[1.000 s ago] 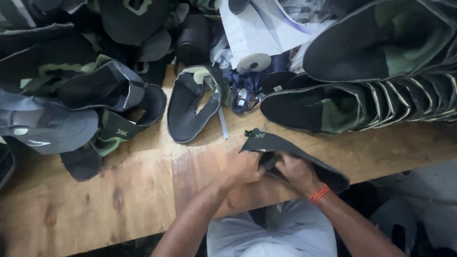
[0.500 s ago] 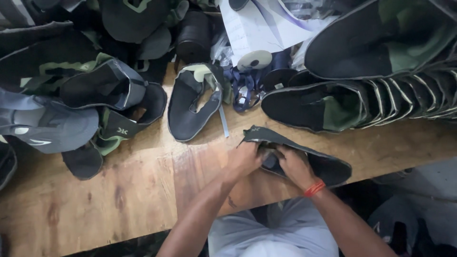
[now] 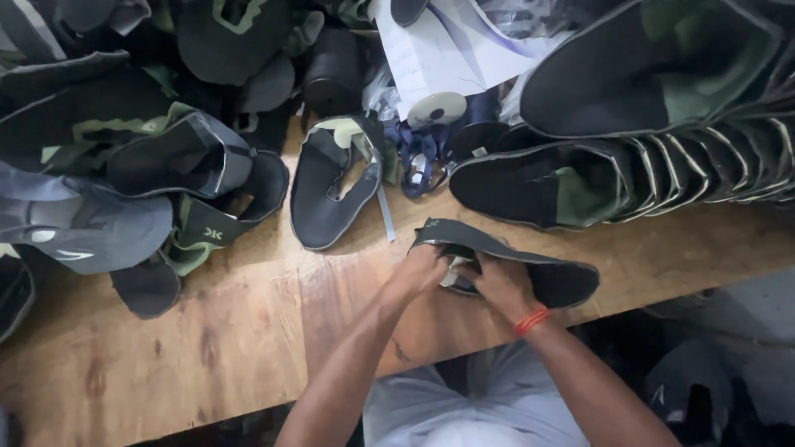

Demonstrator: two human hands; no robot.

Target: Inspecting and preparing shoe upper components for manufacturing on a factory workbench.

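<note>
Grey and black shoe uppers (image 3: 124, 178) with green trim lie heaped at the far left of the wooden workbench (image 3: 207, 339), one stacked over another, a dark one open toward me. Just right of that heap, a single flat black upper (image 3: 327, 194) lies on the bench with its pale green lining showing at the top edge. Behind it stands a dark roll (image 3: 333, 70), and beside that a tangle of navy ribbon (image 3: 422, 153) under a sheet of white paper (image 3: 447, 50) and a small pale spool (image 3: 437, 108).

My left hand (image 3: 422, 269) comes next, fingers curled and clamped on the near end of the black shoe upper (image 3: 546, 273) I am working on. That piece lies on the bench close to its front edge, just ahead of my body, its pointed end tipped up toward the ribbon. My right hand (image 3: 501, 285) sits touching the left, closed over the middle of the same piece, with a bit of pale lining showing between the two hands. An orange thread band (image 3: 532, 320) circles my right wrist.

Further right and back, a row of finished black and green uppers (image 3: 629, 178) lies stacked on edge, overlapping like fanned cards, with one large dark piece (image 3: 646, 66) lying across the top of them.
</note>
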